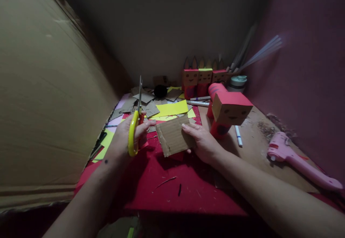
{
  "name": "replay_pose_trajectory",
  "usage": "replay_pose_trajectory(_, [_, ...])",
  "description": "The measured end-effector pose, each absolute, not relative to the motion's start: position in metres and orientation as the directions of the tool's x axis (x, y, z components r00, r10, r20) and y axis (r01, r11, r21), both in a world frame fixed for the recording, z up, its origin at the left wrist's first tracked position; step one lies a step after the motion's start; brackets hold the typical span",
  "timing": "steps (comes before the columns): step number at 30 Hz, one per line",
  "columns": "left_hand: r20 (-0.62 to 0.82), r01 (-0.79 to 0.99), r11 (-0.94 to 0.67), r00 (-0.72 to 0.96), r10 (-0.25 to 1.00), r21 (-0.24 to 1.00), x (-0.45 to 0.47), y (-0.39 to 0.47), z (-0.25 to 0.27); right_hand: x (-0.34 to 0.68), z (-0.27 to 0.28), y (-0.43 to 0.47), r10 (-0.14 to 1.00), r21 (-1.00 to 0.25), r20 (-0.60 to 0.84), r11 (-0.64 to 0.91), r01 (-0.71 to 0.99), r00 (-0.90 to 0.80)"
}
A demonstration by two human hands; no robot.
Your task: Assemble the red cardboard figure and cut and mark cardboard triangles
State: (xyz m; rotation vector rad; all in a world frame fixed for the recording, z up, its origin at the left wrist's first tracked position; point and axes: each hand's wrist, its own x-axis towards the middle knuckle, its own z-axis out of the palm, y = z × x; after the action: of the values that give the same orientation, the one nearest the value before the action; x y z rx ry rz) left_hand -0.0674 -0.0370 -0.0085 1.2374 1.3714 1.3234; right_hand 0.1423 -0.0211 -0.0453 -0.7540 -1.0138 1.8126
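My left hand (124, 134) is closed around a pair of scissors (133, 134) with yellow handles, its blades pointing up and away from me. Between the thumb and fingers of my right hand (202, 141) is a roughly rectangular piece of cardboard (174, 135), tilted above the red table surface. The left fingertips are close to the cardboard's left edge; whether they touch it I cannot tell. Just beyond my right hand stands a red figure with a box-shaped cardboard head (231, 110), a face drawn on its front.
Cardboard scraps (151, 108) and yellow paper (172, 108) lie behind my hands. Several similar figures (205, 78) stand at the back, near a lidded container (237, 83) and glue sticks (261, 53). A pink glue gun (296, 159) and a marker (238, 136) lie right. Tall cardboard (48, 87) stands left.
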Motion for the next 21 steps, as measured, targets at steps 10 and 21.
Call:
replay_pose_trajectory(10, [-0.014, 0.013, 0.014, -0.046, 0.999, 1.0, -0.053, -0.038, -0.019, 0.141, -0.046, -0.021, 0.899, -0.84, -0.082, -0.294, -0.455, -0.43])
replay_pose_trajectory(21, [0.04, -0.087, -0.045, -0.059, 0.997, 0.995, -0.056, -0.04, -0.022, 0.142, -0.048, -0.021, 0.889, -0.873, -0.149, -0.324, -0.366, -0.432])
